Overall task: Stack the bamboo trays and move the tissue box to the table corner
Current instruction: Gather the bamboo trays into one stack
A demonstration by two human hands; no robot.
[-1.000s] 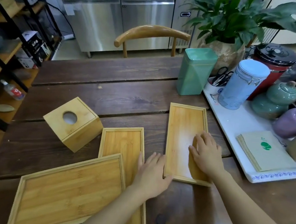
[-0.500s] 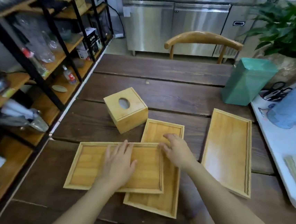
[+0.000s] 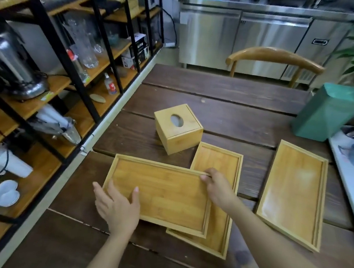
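Gripping a wide bamboo tray (image 3: 161, 194) from both ends, a person leans over a dark plank table (image 3: 229, 100), seen from a camera on their head. The left hand (image 3: 118, 207) cups the tray's near left corner, thumb lying inside on the tray floor and fingers spread outside the rim. The right hand (image 3: 217, 186) pinches the far right corner, fingers curled over the rim. Holding opposite corners probably serves to steer a broad, flat piece level without it tipping.

This tray lies partly across a narrower bamboo tray (image 3: 217, 165), which runs away from the viewer and shows at its far end and near right corner. The two overlap crosswise, so they are not squared up; whether the wide tray is lifted or resting on the narrow one cannot be told.

A third bamboo tray (image 3: 293, 192) lies flat by itself to the right, apart from the other two, near a white tray (image 3: 352, 194) at the table's right edge.

The square bamboo tissue box (image 3: 177, 128), with an oval opening on top, stands just beyond the narrow tray, touching or nearly touching its far left corner. It sits toward the middle of the table, not at a corner, so that step looks undone.

A green tin (image 3: 327, 113) stands far right, and a wooden chair (image 3: 275, 57) faces the far side.
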